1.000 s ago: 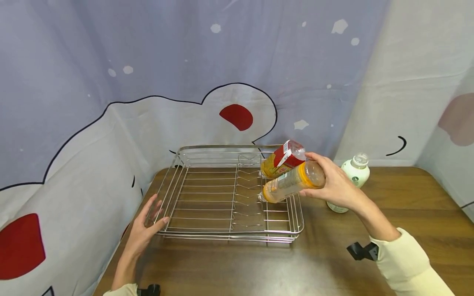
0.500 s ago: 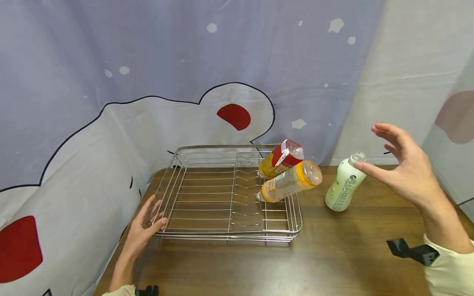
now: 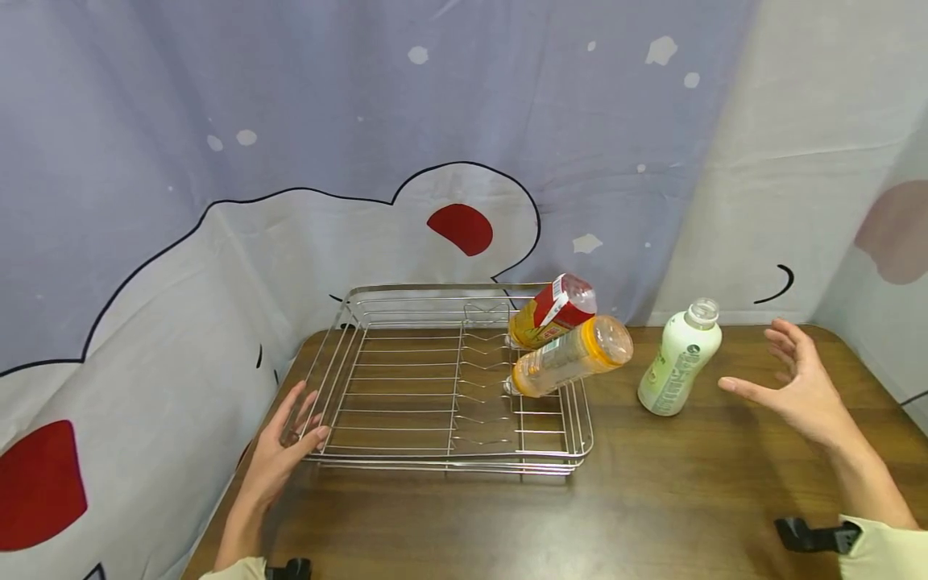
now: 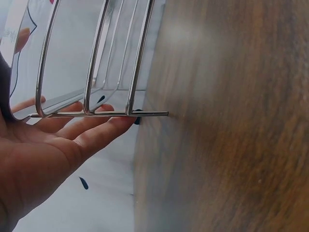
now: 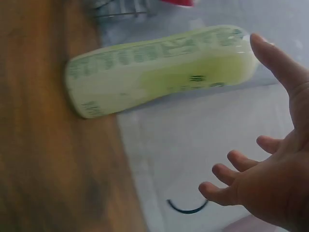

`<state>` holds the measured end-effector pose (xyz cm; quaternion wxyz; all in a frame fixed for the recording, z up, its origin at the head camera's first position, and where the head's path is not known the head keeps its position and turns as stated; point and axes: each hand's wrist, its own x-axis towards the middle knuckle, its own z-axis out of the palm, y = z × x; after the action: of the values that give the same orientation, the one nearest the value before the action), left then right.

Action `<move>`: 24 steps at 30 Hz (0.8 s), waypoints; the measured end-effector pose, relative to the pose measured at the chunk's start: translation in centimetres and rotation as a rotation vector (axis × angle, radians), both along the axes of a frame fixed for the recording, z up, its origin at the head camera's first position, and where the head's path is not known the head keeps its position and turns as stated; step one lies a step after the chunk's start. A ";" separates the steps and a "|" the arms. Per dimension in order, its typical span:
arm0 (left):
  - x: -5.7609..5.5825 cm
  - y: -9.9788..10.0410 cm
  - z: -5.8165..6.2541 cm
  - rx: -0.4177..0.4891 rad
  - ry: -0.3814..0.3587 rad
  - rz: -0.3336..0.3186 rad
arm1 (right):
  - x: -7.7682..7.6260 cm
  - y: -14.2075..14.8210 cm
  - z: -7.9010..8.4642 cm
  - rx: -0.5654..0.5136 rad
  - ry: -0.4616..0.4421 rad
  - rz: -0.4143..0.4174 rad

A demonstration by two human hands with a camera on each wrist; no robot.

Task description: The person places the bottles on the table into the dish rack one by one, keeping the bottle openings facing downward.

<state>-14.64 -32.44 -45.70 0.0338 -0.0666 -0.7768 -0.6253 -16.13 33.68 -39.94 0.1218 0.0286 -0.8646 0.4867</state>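
Note:
My left hand (image 3: pixel 279 451) rests against the front left corner of a wire dish rack (image 3: pixel 406 411), thumb over the rim and fingers extended along the outer side. In the left wrist view those fingers (image 4: pixel 101 133) lie against the rack's wires. My right hand (image 3: pixel 812 395) is held in the air with spread fingers, holding nothing. Left of it stands an uncapped pale green bottle (image 3: pixel 677 362) on the table. A clear bottle with an orange band (image 3: pixel 569 358) and a red and yellow bottle (image 3: pixel 551 314) lean neck down in the rack's right part.
The rack stands on a brown wooden table (image 3: pixel 464 524). A patterned curtain (image 3: pixel 348 242) hangs close behind it and along the left side. Bent wire dividers (image 3: pixel 484 387) run through the rack, left of the two leaning bottles.
My right hand has let go of the orange-banded bottle, which stays leaning in the rack. It has moved right, past the green bottle, and lowered. My left hand has stayed at the rack.

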 end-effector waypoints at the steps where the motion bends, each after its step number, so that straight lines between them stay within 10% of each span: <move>1: 0.0 0.0 0.0 0.000 -0.001 0.000 | -0.1 0.0 -0.5 -0.003 -0.010 0.012; 24: -0.1 -0.2 -0.2 -0.014 -0.018 0.011 | -1.1 -1.7 -5.2 -0.124 -0.143 0.123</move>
<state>-14.75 -32.68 -45.90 0.0300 -0.0571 -0.7818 -0.6202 -17.24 31.97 -45.18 0.0311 0.0391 -0.8360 0.5464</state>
